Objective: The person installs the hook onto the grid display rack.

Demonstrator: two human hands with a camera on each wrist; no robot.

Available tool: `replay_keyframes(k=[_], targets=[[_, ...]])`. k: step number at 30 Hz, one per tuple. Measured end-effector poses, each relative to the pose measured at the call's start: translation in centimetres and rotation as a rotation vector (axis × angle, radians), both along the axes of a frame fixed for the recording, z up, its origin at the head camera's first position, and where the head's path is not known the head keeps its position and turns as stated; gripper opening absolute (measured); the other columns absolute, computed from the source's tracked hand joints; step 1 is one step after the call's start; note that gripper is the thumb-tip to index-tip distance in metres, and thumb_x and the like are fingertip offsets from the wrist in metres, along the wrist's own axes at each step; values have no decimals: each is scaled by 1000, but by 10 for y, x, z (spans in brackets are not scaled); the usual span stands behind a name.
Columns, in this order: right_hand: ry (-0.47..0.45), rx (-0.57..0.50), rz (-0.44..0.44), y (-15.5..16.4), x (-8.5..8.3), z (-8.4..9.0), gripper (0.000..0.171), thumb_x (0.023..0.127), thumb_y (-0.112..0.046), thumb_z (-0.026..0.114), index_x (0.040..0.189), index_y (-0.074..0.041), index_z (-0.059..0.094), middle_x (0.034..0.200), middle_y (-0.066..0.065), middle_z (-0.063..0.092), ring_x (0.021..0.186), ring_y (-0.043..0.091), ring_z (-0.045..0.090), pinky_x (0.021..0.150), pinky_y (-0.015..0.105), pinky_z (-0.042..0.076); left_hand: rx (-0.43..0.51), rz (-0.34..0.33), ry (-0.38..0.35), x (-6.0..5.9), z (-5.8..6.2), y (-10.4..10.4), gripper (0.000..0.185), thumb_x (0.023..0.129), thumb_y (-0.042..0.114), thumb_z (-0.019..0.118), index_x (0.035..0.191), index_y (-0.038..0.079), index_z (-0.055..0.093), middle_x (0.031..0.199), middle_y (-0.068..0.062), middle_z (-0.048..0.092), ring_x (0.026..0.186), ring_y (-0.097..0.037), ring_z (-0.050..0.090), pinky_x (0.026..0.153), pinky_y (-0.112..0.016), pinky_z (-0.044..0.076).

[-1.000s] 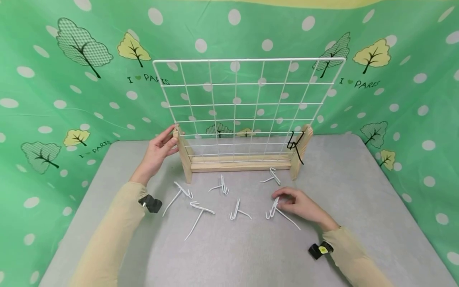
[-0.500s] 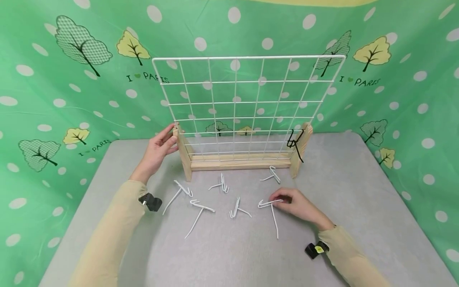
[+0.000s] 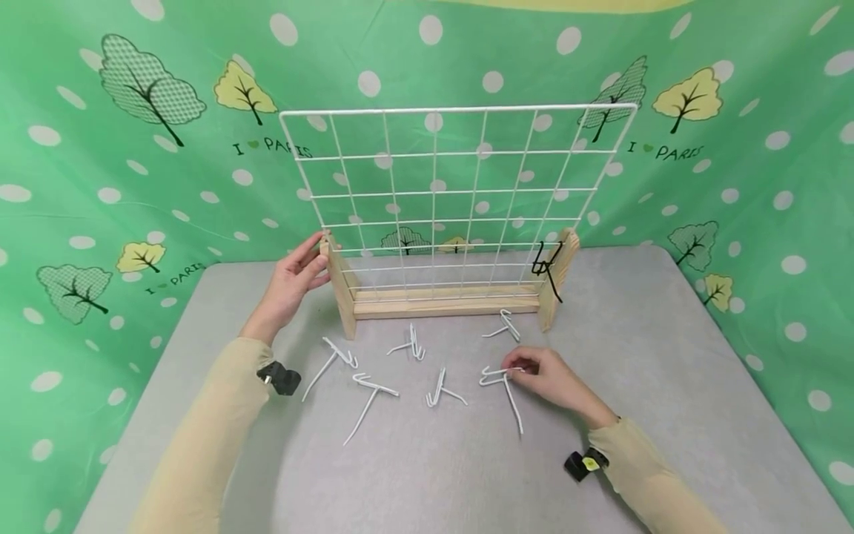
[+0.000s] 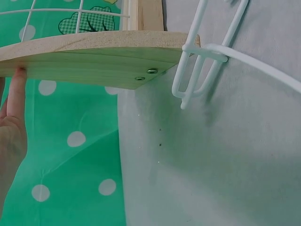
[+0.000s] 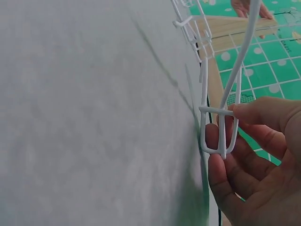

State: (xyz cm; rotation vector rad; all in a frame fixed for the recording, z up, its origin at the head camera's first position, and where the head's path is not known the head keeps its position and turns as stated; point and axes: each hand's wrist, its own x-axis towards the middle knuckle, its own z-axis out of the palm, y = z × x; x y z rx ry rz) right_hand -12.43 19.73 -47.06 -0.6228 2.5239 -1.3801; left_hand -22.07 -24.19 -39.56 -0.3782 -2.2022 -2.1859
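Note:
My left hand (image 3: 285,288) grips the top of the left upright of a wooden stand (image 3: 342,293), thumb in front; in the left wrist view a fingertip touches this wooden panel (image 4: 94,56). My right hand (image 3: 550,377) pinches a white wire display hook (image 3: 512,404) by its back end, just above the table. Its long prong points down toward me and its two bent ends face left. Seen from the right wrist, thumb and fingers hold the hook's wire frame (image 5: 217,110). A white wire grid (image 3: 460,110) leans back in the stand.
Several loose white hooks lie in front of the stand, such as one left hook (image 3: 376,388), one middle hook (image 3: 440,389) and one back hook (image 3: 507,326). A black hook (image 3: 547,267) hangs on the grid near the right upright (image 3: 559,278). A green patterned cloth (image 3: 734,170) surrounds the table.
My right hand has shifted slightly left and turned the hook, so its prong swung from pointing right to pointing mostly toward me. The left hand stays on the stand.

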Motion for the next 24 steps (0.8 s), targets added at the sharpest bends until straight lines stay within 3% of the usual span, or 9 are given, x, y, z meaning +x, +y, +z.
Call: replay_keyframes(k=[18,24], targets=[[2,-73,-43,-7,2,13,9,89,1,66,98,0,68,93,5,67,83,15,60,76,26,54,12,-2,-5,1,-1,1,53,100,18,54,150,8,36,147,-29,34,118,-13,53,89,-25,53],[22,-102,-108,-7,0,19,7,89,3,65,96,1,67,87,6,66,75,13,59,66,23,53,26,5,-7,1,-2,0,53,100,18,55,149,9,37,146,-25,39,118,-12,53,89,-25,53]])
